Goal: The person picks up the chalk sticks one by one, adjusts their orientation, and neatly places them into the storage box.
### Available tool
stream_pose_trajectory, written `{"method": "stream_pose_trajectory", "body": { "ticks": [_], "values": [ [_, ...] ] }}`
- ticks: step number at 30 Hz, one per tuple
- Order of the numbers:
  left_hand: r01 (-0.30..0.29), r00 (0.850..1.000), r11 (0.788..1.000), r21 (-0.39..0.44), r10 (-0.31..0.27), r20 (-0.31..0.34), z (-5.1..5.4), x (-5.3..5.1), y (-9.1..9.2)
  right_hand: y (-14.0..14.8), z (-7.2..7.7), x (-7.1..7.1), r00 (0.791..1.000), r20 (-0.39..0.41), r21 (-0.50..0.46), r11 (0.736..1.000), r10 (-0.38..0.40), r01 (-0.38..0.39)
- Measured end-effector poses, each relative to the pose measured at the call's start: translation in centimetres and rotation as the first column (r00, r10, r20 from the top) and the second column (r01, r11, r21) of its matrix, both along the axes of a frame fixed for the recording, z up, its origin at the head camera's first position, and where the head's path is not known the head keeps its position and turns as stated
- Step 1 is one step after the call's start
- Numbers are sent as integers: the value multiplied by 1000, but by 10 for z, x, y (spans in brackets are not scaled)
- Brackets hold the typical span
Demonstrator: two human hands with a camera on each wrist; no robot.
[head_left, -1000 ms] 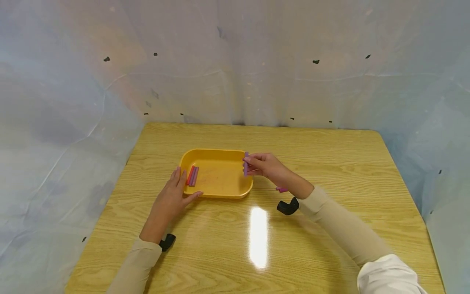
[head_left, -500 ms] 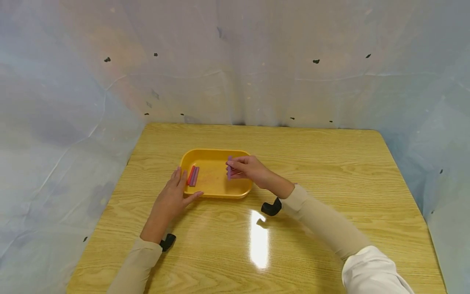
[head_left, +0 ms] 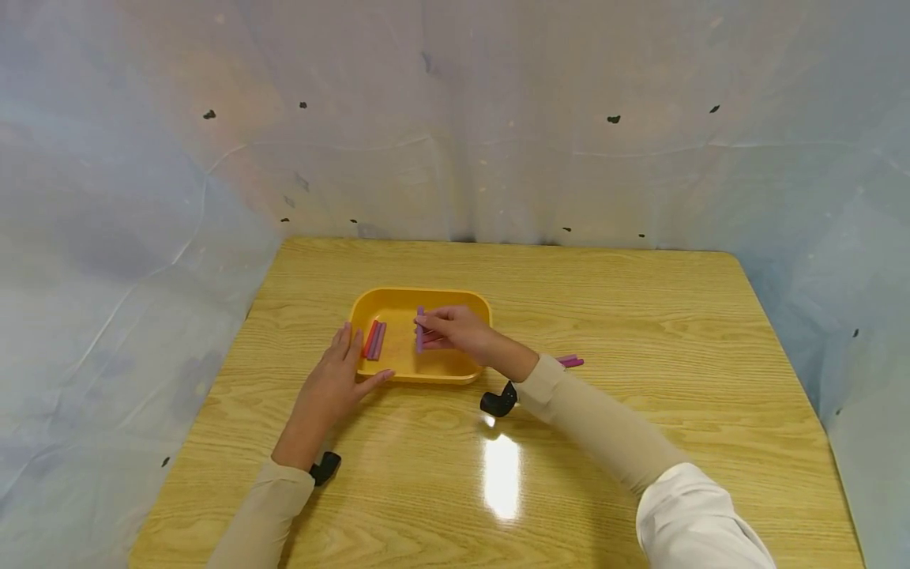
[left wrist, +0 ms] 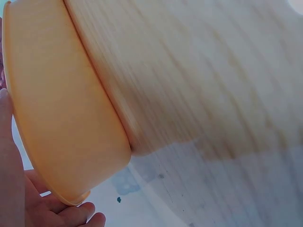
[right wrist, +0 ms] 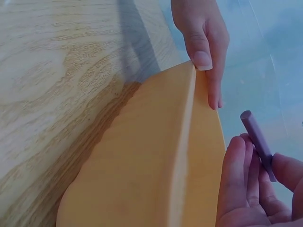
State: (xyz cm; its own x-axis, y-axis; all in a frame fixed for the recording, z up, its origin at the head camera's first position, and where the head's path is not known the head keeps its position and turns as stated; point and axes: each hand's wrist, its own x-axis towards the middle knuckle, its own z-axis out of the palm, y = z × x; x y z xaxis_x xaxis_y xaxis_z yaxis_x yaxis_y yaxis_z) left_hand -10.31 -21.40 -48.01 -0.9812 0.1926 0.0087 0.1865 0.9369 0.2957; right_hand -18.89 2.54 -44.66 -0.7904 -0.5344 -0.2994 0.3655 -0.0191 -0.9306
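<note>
In the head view a yellow plastic tray (head_left: 455,378) lies on the table. A red chalk stick (head_left: 370,338) and two purple chalk sticks (head_left: 377,341) sit side by side at its left end. My left hand (head_left: 330,389) rests over the tray's near left corner, fingers extended along the left rim and thumb on the front rim. Above the middle of the tray, my right hand (head_left: 462,330) pinches another purple chalk stick (head_left: 420,330) between thumb and fingers. The right wrist view shows that stick (right wrist: 258,142) as a smooth, flat-ended cylinder, clear of the tray wall.
Magenta and pinkish sticks (head_left: 571,361) lie on the wooden table (head_left: 640,316) right of the tray, partly behind the right forearm. Black wrist-worn devices (head_left: 498,401) hang under both wrists. Pale sheeting (head_left: 455,158) encloses the table's back and sides.
My right hand has moved left with the purple chalk stick, from the tray's right rim to above its middle. More of the sticks on the table shows now. The left hand stays put.
</note>
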Motion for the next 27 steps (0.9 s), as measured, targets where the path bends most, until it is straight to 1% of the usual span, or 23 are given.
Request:
{"method": "stream_pose_trajectory", "body": {
  "ticks": [7, 12, 15, 22, 27],
  "values": [
    [-2, 1000, 1000, -3, 2, -6, 0, 0, 0, -13, -4, -5, 999, 31, 0, 1000, 13, -13],
    [-4, 1000, 1000, -7, 4, -1, 1, 0, -1, -24, -9, -10, 999, 37, 13, 999, 31, -31],
    [-2, 1000, 1000, -8, 2, -5, 0, 0, -2, -30, -12, -12, 999, 36, 27, 999, 22, -23],
    [7, 1000, 1000, -14, -7, -24, 0, 1, -2, -42, -15, -14, 999, 51, 29, 1000, -5, 4],
    [5, 999, 1000, -16, -6, -33, -2, 1, -2, -49, -18, -16, 998, 58, 63, 998, -12, 8]
  ]
}}
